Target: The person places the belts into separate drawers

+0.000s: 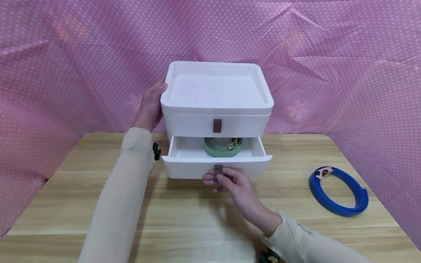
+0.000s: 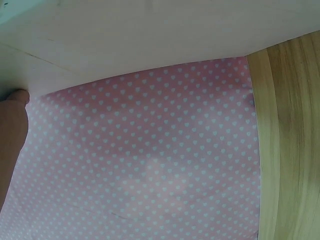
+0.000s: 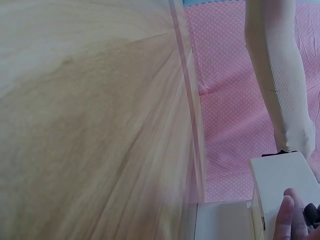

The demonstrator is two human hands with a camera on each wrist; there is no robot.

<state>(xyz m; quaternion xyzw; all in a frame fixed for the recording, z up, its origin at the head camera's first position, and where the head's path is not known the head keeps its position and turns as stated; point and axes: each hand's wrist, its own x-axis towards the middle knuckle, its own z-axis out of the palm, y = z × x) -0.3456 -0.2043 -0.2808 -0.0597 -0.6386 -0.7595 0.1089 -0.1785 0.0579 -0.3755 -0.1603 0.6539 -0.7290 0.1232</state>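
Observation:
A white two-drawer box [image 1: 217, 89] stands at the back of the table. Its lower drawer [image 1: 187, 168] is pulled out, and a coiled green belt [image 1: 222, 151] with a gold buckle lies inside. At the drawer's front, my right hand [image 1: 235, 184] pinches the brown pull tab [image 1: 218, 170], thumb in front and fingers behind. My left hand [image 1: 152, 104] rests against the box's left side, its thumb at the top rim. In the left wrist view, one digit [image 2: 19, 97] touches the white box wall [image 2: 150, 40]. The upper drawer [image 1: 190, 125] is closed.
A coiled blue belt [image 1: 340, 212] with a gold buckle lies on the wooden table [image 1: 184, 226] at the right. Pink dotted cloth [image 1: 98, 54] hangs behind the box and along both table sides.

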